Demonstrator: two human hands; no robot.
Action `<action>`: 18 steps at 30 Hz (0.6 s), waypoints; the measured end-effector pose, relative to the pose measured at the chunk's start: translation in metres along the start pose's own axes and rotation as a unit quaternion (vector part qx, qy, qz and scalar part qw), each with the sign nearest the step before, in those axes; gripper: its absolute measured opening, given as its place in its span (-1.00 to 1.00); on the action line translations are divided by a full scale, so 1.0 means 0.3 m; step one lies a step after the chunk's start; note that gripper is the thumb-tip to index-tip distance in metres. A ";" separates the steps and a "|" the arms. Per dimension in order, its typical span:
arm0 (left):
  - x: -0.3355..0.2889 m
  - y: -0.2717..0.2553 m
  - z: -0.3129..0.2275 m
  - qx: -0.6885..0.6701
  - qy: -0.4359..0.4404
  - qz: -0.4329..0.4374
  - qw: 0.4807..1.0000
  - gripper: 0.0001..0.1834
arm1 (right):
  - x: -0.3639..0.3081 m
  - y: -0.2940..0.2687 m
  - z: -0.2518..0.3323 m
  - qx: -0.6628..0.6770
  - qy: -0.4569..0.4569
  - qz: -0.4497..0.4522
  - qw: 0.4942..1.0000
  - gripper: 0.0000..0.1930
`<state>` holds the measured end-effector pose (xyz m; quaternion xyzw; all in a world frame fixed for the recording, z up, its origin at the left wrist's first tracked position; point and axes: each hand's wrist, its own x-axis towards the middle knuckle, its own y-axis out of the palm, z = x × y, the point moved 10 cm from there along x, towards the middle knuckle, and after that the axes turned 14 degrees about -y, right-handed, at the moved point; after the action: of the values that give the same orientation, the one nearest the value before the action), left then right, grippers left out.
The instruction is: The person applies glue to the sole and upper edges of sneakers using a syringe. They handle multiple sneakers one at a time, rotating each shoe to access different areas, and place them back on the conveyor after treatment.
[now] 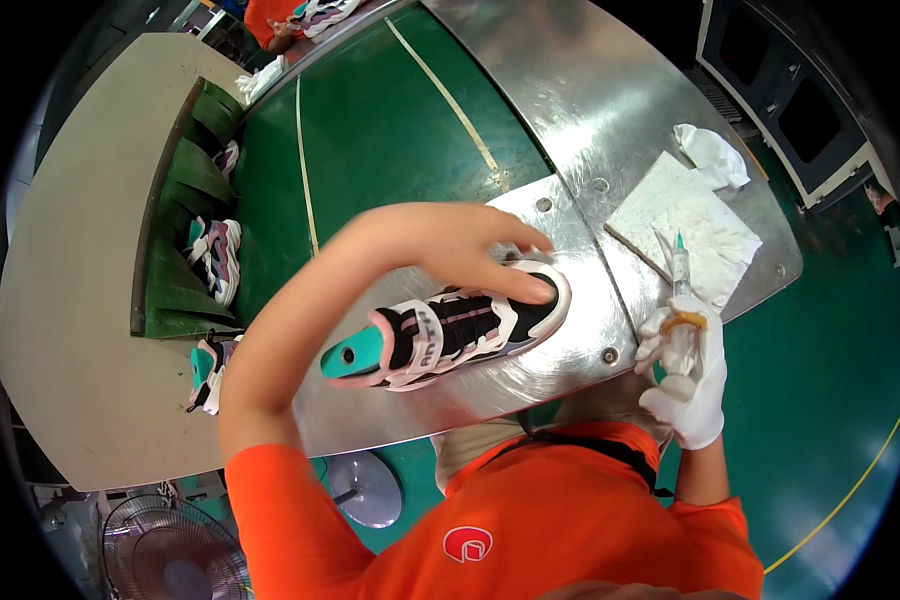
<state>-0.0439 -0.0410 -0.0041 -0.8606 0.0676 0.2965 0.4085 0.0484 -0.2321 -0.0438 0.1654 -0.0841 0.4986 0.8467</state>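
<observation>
A black, white and pink sneaker (460, 330) with a teal shoe last (355, 352) in its opening lies on the metal tabletop before me. My bare left hand (460, 248) reaches over it from the left and grips its toe. The thumb presses on top of the toe and the other fingers go over the far side. To the right, my right hand (698, 380) in a white glove is closed around a clear syringe (681, 272). Its teal tip points away from me. A yellowish-brown band (684, 321) shows across the gloved fingers.
Beyond the syringe lie a whitish pad (660, 205) and a crumpled white cloth (712, 157). A green conveyor belt (390, 130) runs on the left, with more sneakers (216, 258) by green curtain flaps (185, 200). Another person's hand (284, 38) is at the far end. A fan (170, 550) stands lower left.
</observation>
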 end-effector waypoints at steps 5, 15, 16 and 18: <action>0.076 0.097 -0.012 -0.069 -0.036 0.098 0.992 -0.39 | 0.017 -0.027 0.012 -0.056 0.096 -0.042 0.993 -0.25; -0.654 -0.171 -0.058 -0.293 0.153 -0.396 0.856 -0.56 | 0.110 0.136 0.293 0.149 0.005 0.085 0.985 -0.04; -0.668 -0.150 -0.046 -0.296 0.151 -0.427 0.841 -0.56 | 0.122 0.174 0.322 0.186 -0.032 0.108 0.976 -0.15; -0.675 -0.112 -0.046 -0.302 0.147 -0.487 0.806 -0.56 | 0.140 0.244 0.383 0.244 -0.076 0.157 0.954 -0.32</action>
<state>-0.1905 -0.0548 0.1395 -0.8936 -0.3945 -0.0667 0.2035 0.0076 -0.2067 0.0905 0.3891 -0.0488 0.6164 0.6829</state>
